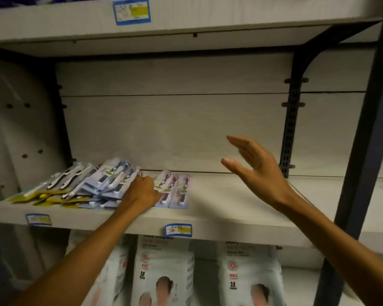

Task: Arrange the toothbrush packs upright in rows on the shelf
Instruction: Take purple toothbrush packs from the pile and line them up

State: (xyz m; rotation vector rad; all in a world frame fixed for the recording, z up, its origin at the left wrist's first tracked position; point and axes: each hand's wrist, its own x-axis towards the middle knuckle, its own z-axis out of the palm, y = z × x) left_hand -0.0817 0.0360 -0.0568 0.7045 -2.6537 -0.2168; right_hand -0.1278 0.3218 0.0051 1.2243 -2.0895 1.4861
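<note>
left hand (pixel 142 191): fingers curled at toothbrush packs (pixel 111 184) lying flat, grip unclear
right hand (pixel 254 171): released, above bare shelf (pixel 230 208)

shop | price labels (pixel 178 230) on shelf (pixel 230 221) edge | packaged goods (pixel 164 272) below

Two bare arms show. The left hand (pixel 142 191) and the right hand (pixel 255 171) wear no gloves. No sleeves reach the forearms. The picture is blurry, so maybe small rings hide.
</note>
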